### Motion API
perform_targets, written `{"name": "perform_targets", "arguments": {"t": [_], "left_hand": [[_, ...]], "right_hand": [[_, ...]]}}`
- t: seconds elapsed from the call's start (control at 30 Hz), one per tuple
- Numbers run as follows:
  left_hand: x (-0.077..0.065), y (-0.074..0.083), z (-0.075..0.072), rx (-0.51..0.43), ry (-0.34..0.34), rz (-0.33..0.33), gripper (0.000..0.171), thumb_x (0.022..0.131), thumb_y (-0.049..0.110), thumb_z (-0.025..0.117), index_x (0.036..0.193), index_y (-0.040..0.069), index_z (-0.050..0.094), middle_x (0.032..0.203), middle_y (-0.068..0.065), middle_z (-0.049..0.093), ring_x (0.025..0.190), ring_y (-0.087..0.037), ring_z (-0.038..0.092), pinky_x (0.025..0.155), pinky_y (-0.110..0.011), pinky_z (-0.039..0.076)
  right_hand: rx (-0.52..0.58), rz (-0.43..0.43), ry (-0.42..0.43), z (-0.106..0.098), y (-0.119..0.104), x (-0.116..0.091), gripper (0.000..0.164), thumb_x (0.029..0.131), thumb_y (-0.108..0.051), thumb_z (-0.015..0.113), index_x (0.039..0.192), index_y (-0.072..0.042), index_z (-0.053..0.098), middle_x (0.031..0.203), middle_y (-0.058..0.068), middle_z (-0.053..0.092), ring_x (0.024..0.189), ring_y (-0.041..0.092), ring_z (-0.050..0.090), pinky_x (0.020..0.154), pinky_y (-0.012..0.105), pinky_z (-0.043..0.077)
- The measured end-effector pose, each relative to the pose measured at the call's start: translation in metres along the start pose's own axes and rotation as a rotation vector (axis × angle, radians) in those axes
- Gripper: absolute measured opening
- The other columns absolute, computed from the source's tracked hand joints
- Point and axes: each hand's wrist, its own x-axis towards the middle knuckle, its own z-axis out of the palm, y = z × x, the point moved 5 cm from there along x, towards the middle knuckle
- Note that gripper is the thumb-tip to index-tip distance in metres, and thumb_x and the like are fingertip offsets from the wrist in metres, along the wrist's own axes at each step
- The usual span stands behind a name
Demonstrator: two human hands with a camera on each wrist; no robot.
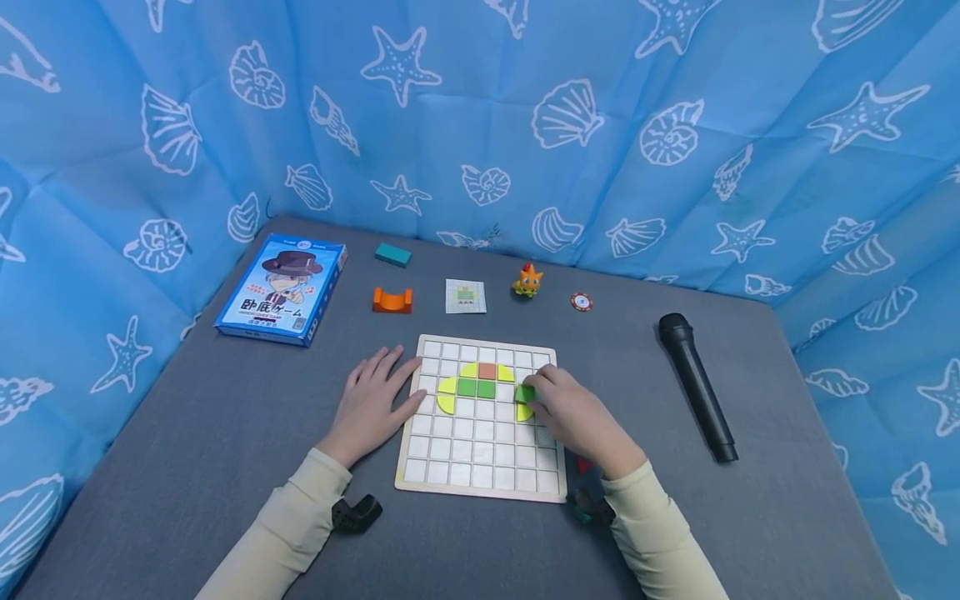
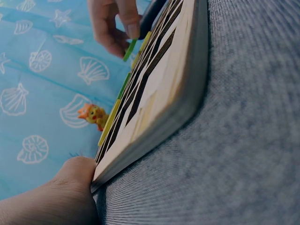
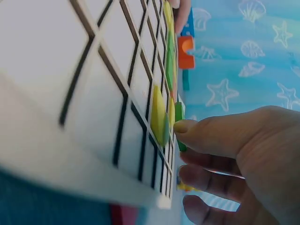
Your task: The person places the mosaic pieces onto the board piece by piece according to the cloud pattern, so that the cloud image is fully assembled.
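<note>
A white grid board (image 1: 450, 450) with a pale wooden rim lies on the table. My right hand (image 1: 577, 417) pinches a green square tile (image 1: 522, 393) between thumb and fingers, just over the board's right side. Below that tile a yellow quarter-round tile (image 1: 523, 412) sits in a cell. Farther left on the board are green squares (image 1: 467, 387), an orange-brown square (image 1: 487, 372) and several yellow curved tiles (image 1: 446, 403). My left hand (image 1: 375, 404) lies with fingers spread, touching the board's left edge. In the right wrist view the thumb presses the green tile's face.
Behind the board are a small pattern card (image 1: 466, 297), an orange arch block (image 1: 393, 301), a teal block (image 1: 393, 255), a toy figure (image 1: 527, 281) and a poker chip (image 1: 581, 302). A blue game box (image 1: 282, 289) lies left, a black microphone (image 1: 698, 387) right.
</note>
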Motion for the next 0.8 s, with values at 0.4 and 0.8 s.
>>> {"name": "perform_targets", "arguments": {"t": [0.4,0.8], "left_hand": [[0.0,0.002,0.0,0.001,-0.005,-0.002,0.059,0.095,0.053,0.048,0.146,0.024,0.043,0.154,-0.01,0.032,0.144,-0.032,0.023,0.113,-0.056,0.019],[0.001,0.0,0.0,0.01,-0.011,-0.014,0.059,0.095,0.055,0.046,0.146,0.025,0.042,0.155,-0.009,0.032,0.144,-0.031,0.023,0.113,-0.056,0.019]], "right_hand": [[0.012,-0.076,0.054,0.009,-0.01,0.014,0.027,0.087,-0.013,0.071,0.113,-0.01,0.065,0.106,0.003,0.061,0.096,0.016,0.058,0.08,0.031,0.053],[0.002,-0.1,0.048,0.011,-0.011,0.021,0.024,0.086,-0.013,0.072,0.109,-0.012,0.067,0.104,0.002,0.062,0.095,0.018,0.057,0.078,0.033,0.052]]}}
